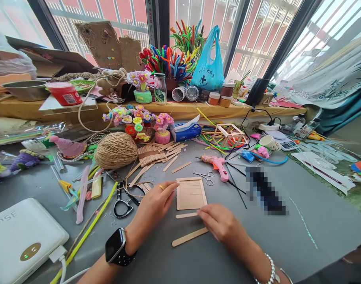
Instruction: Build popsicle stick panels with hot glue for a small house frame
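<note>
Wooden stick (186, 215) under right grip (220, 224)

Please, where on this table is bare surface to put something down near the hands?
Bare grey table lies right of the right hand, below the glue gun. Another free strip runs between the forearms at the near edge. Left of the left hand, scissors, sticks and twine ball crowd it.

The left hand (152, 209) wears a gold ring and a black smartwatch (117, 247); the right hand (220, 223) has a silver beaded bracelet (270, 272). Both forearms are bare.
</note>
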### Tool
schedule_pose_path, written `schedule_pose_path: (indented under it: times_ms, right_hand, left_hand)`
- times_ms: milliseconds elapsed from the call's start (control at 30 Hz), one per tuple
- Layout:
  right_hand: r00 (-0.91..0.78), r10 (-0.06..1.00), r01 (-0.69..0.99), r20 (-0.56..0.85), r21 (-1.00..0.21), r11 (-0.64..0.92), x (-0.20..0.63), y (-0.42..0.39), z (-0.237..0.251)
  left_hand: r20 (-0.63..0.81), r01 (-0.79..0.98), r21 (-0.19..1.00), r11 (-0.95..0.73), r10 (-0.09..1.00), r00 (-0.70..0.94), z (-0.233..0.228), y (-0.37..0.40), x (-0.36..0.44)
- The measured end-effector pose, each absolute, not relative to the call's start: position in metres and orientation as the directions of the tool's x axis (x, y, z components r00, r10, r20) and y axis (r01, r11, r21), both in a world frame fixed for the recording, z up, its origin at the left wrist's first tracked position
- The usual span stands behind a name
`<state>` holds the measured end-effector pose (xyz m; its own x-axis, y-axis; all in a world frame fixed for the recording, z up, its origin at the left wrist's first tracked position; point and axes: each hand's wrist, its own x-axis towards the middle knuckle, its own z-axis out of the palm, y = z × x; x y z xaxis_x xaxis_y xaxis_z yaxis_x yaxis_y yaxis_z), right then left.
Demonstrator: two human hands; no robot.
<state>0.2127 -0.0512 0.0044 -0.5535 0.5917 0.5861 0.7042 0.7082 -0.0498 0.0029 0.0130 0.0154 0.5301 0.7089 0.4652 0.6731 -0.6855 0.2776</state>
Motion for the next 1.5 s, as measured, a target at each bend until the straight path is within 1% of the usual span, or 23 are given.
schedule_pose_path:
  times_ms: [100,200,300,433,600,733,867,967,1033,1200,1333,1500]
  right_hand:
    - [-0.551,0.606,0.738,0.574,-0.003,0.674,0.223,-0.043,0.007]
    - [-0.578,0.575,0.741,0.579,0.076,0.668,0.224,-0.035,0.004]
    - [-0.608,0.562,0.715,0.561,0.079,0.695,0.219,-0.033,0.0]
    - [-0.603,0.584,0.694,0.544,-0.004,0.72,0.216,-0.037,-0.005]
    - [-0.534,0.626,0.705,0.568,-0.111,0.701,0.218,-0.04,-0.005]
    - [-0.476,0.678,0.699,0.56,-0.226,0.678,0.218,-0.039,-0.005]
    - [-0.413,0.747,0.669,0.521,-0.383,0.637,0.219,-0.037,-0.004]
    - [-0.31,0.827,0.646,0.469,-0.534,0.545,0.224,-0.036,-0.001]
    - [-0.255,0.859,0.636,0.444,-0.592,0.494,0.228,-0.037,0.001]
    - [-0.219,0.897,0.651,0.383,-0.627,0.427,0.237,-0.04,0.002]
    - [-0.216,0.908,0.668,0.358,-0.625,0.405,0.236,-0.04,0.002]
    - [-0.211,0.907,0.662,0.364,-0.63,0.407,0.233,-0.037,0.0]
  left_hand:
    - [0.492,0.633,0.232,-0.739,0.65,0.579,0.013,0.004,-0.002]
    - [0.496,0.605,0.222,-0.764,0.623,0.605,0.007,-0.007,-0.004]
    - [0.463,0.592,0.226,-0.774,0.62,0.634,-0.001,-0.013,-0.002]
    - [0.427,0.6,0.265,-0.755,0.65,0.629,-0.006,-0.011,0.0]
    - [0.384,0.608,0.306,-0.733,0.679,0.626,-0.003,-0.008,-0.002]
    - [0.384,0.623,0.315,-0.716,0.696,0.606,-0.001,-0.007,-0.003]
    - [0.402,0.629,0.317,-0.709,0.702,0.588,-0.003,-0.006,-0.003]
    - [0.411,0.636,0.306,-0.709,0.701,0.583,-0.004,-0.007,-0.003]
    - [0.407,0.639,0.301,-0.708,0.701,0.585,-0.005,-0.007,-0.003]
    - [0.381,0.638,0.315,-0.703,0.709,0.593,-0.003,-0.007,-0.003]
    - [0.401,0.633,0.331,-0.7,0.712,0.577,-0.001,-0.006,-0.002]
    - [0.431,0.63,0.299,-0.717,0.69,0.581,-0.004,-0.005,-0.002]
